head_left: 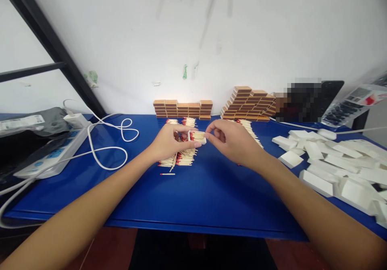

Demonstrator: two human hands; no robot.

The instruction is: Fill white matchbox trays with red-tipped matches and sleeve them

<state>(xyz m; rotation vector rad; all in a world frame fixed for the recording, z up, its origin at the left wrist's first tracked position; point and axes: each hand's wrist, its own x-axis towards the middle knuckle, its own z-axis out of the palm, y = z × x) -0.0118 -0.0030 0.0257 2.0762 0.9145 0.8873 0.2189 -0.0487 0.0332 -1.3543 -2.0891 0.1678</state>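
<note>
My left hand [171,142] is closed on a small white matchbox tray [198,136] filled with matches, held above the blue table [208,197]. My right hand [231,139] pinches at the tray's right end with thumb and forefinger. Under the hands lies a heap of red-tipped matches [183,157]. One loose match [167,174] lies just in front of the heap. More matches [189,121] lie farther back.
Brown matchbox stacks [183,109] and a taller leaning stack [249,103] stand against the white wall. Several white empty trays [332,161] cover the right side. A power strip [51,155] with white cables [105,145] lies at the left. A black frame rises at the back left.
</note>
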